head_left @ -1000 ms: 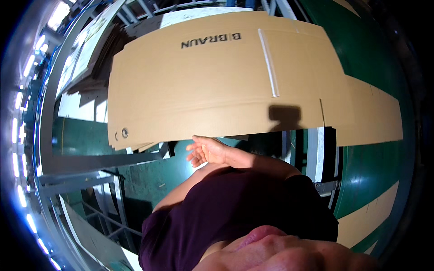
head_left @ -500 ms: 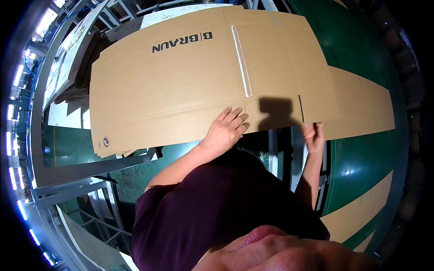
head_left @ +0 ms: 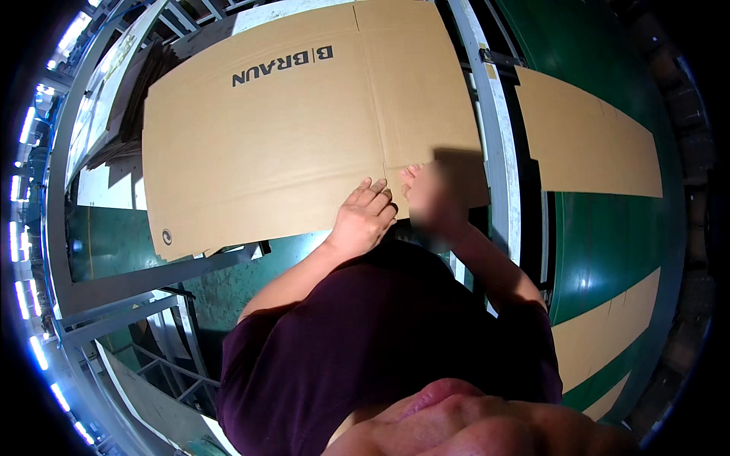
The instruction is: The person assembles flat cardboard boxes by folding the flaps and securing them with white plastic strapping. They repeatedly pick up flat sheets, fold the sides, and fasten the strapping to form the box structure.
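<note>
A large flattened cardboard box (head_left: pixel 304 137) lies spread in front of the person, its far part over a white metal frame (head_left: pixel 494 144) and a green conveyor belt (head_left: pixel 608 251). Both hands rest at its near edge, close together. The left hand (head_left: pixel 365 216) lies flat on the board with fingers spread and open, pressing down beside a crease. The right hand (head_left: pixel 433 201) is blurred; it touches the same edge, but whether its fingers pinch the board or just lie on it cannot be told. The work looks to be at the stage of taking hold of the sheet by its near edge. The next move likely calls for a firm grip with both hands, kept level so the wide board does not buckle. More flat cardboard sheets (head_left: pixel 585 137) lie on the belt to the right.
</note>
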`<state>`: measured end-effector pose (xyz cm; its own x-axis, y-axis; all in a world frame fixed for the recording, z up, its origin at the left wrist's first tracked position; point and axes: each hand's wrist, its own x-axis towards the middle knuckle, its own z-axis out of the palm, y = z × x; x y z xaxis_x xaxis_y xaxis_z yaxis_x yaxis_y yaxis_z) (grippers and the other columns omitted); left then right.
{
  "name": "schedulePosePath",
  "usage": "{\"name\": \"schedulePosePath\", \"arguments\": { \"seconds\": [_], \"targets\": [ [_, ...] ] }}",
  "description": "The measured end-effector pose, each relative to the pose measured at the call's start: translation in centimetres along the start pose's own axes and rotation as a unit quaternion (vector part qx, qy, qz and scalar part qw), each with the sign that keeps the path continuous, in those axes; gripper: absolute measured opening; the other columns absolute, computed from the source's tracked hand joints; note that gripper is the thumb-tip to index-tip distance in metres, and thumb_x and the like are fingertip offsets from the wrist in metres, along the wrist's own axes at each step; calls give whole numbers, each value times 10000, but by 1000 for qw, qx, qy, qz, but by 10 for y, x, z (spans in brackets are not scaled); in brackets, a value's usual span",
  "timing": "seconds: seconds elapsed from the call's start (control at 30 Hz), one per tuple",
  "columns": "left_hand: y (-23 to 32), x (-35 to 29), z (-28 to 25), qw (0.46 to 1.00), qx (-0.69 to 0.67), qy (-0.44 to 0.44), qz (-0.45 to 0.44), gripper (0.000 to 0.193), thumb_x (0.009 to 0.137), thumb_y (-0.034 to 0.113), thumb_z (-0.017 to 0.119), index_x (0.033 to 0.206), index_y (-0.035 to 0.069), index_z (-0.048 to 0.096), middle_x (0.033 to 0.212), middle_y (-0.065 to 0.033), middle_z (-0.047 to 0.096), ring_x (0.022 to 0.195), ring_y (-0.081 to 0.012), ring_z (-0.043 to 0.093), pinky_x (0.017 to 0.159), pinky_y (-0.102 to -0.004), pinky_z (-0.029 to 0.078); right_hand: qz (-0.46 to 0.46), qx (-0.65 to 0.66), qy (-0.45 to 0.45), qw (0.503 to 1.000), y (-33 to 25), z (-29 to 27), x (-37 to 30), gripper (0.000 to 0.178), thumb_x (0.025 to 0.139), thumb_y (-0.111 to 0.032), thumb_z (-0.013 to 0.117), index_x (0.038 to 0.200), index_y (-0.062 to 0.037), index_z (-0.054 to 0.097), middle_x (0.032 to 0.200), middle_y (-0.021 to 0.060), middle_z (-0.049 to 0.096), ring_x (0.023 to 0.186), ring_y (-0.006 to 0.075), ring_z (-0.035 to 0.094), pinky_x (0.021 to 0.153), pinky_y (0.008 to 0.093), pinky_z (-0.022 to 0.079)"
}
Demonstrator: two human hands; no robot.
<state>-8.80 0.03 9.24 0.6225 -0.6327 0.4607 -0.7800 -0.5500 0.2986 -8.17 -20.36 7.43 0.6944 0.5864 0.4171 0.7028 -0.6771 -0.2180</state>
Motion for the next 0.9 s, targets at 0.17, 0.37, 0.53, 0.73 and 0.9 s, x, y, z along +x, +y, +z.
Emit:
{"name": "schedulePosePath", "arguments": {
  "seconds": [0.17, 0.37, 0.53, 0.73, 0.9],
  "targets": [
    [-3, -7, 14, 1000, -10, 10, -12, 215, 676, 150, 731, 836, 63, 617, 1010, -99, 611, 1101, -294, 562, 990, -471, 430, -10, 20, 6, 1000, 9, 22, -16, 272, 788, -15, 498, 1050, 28, 558, 1311, 206, 485, 1263, 362, 416, 1097, 478, 288],
    [1, -5, 2, 986, -125, 25, -106, 395, 640, 181, 761, 965, 41, 587, 1105, -148, 570, 1063, -315, 563, 915, -441, 451, 1, 39, -36, 999, -5, -10, -4, 330, 759, -43, 543, 1082, 22, 563, 1289, 220, 497, 1241, 367, 429, 1058, 456, 332],
    [-15, 13, -6, 997, 33, -64, 42, 479, 624, 231, 761, 1010, 23, 570, 1112, -158, 553, 1073, -330, 533, 867, -404, 447, 256, 192, -143, 937, 16, -48, 30, 351, 800, -128, 574, 1114, 31, 577, 1258, 235, 523, 1166, 376, 490, 992, 424, 386],
    [-38, 30, -4, 952, 149, -199, 180, 381, 633, 421, 700, 780, 91, 580, 845, -76, 503, 854, -231, 488, 736, -358, 408, 420, 85, 189, 884, 180, -22, 91, 349, 891, -251, 523, 1007, 59, 635, 1017, 213, 658, 909, 321, 624, 772, 377, 482],
    [-47, 24, 34, 985, -8, -53, 163, 334, 630, 386, 707, 804, 116, 612, 859, -50, 510, 849, -214, 488, 685, -375, 373, 588, 421, 183, 666, 236, -30, 145, 453, 927, -362, 522, 1069, 54, 632, 997, 146, 663, 914, 260, 613, 811, 386, 470]
  ]
}}
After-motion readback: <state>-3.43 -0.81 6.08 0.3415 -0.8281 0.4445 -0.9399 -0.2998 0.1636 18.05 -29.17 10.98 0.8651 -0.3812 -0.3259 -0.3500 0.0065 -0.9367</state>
